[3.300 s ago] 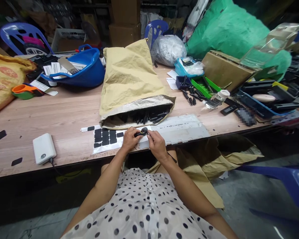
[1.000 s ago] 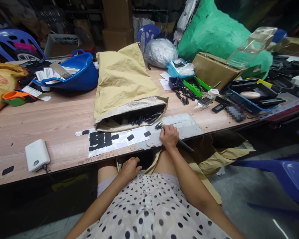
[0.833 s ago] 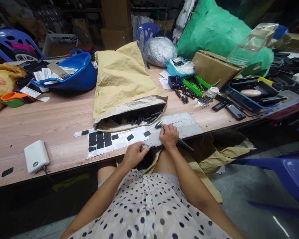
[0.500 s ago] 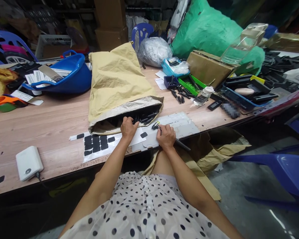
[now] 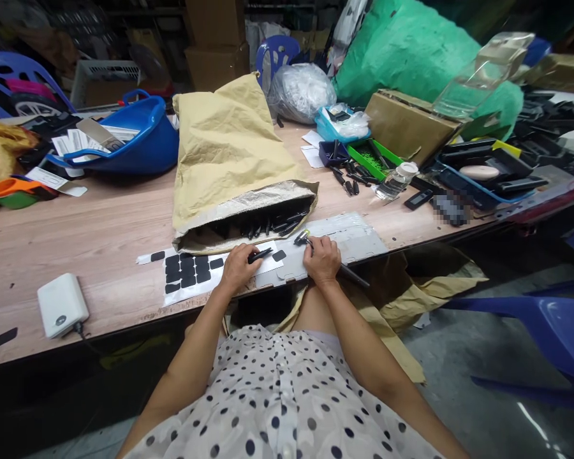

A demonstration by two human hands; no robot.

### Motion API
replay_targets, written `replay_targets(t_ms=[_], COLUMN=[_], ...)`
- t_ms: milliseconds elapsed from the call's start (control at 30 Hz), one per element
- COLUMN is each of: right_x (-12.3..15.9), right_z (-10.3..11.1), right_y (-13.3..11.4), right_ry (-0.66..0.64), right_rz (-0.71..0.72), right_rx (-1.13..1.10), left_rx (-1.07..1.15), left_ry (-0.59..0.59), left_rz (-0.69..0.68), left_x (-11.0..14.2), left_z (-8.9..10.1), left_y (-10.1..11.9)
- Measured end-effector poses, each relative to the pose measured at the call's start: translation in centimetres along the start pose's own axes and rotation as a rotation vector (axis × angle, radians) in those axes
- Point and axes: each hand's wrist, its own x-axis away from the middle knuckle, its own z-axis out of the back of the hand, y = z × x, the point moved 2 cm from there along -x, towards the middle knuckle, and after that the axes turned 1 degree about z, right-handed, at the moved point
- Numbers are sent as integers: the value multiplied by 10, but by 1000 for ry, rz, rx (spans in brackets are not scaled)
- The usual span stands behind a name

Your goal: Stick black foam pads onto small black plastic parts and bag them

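Observation:
My left hand [image 5: 238, 269] is closed on a slim, pointed black plastic piece [image 5: 259, 255], just in front of a yellow paper sack [image 5: 234, 140]. The sack lies on its side with its mouth towards me, and many similar black pieces [image 5: 268, 227] show inside. My right hand [image 5: 323, 258] grips a hammer-like tool with a small shiny head [image 5: 302, 238] and a long black handle [image 5: 354, 275]. It rests over a grey board [image 5: 349, 233] at the table edge. Left of the board is a white sheet [image 5: 182, 298] with rounded black stickers [image 5: 187, 268].
On the left stand a white power bank [image 5: 62, 305] with a cable and a blue basin [image 5: 148, 140] of boxes. To the right are a green tray [image 5: 370, 162], a clear bottle [image 5: 396, 182], loose black parts and a blue basket [image 5: 483, 201]. A blue chair [image 5: 545, 331] stands at lower right.
My left hand has drawn back from the sack's mouth towards me, a black piece now in its fingers. My right hand keeps its grip on the tool. The view has shifted slightly.

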Motion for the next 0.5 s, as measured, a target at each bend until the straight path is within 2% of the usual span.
replay_targets(t_ms=[333, 500], right_x=[-2, 7], right_z=[7, 19], right_y=[6, -17], right_ry=[-13, 59], right_rz=[0, 91], right_rx=[-71, -364], left_rx=[123, 154], left_ry=[-18, -17], left_rz=[23, 40], left_x=[3, 2], left_z=[-3, -7], left_y=[-11, -13])
